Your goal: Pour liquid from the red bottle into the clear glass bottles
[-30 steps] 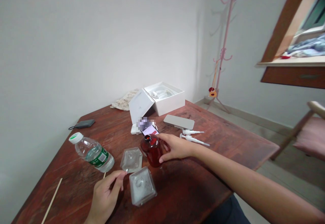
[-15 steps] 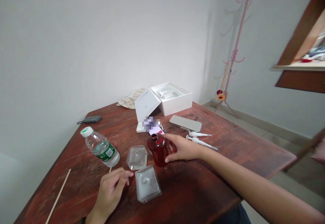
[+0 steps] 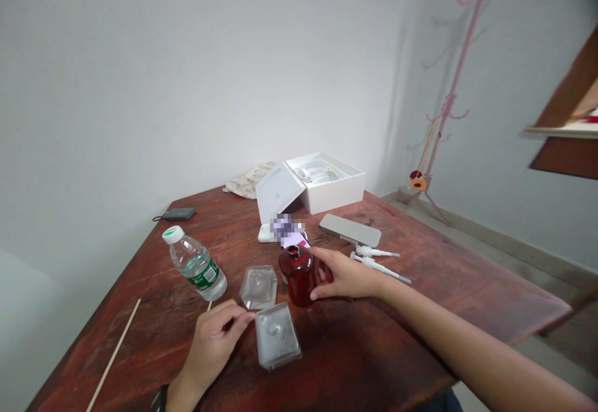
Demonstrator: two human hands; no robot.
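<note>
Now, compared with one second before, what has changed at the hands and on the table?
The view has swung left, so things sit further right. The left hand has moved in to the far left corner of the nearer clear container; whether it grips it, I cannot tell. The right hand keeps hold of the red-brown bottle; the water bottle, white pumps and open white box stay put.

In the right hand (image 3: 348, 275), the round, translucent dark-red bottle (image 3: 298, 279) looks glossy; beneath it, the reddish-brown wooden bench (image 3: 359, 343) shines faintly.
</note>
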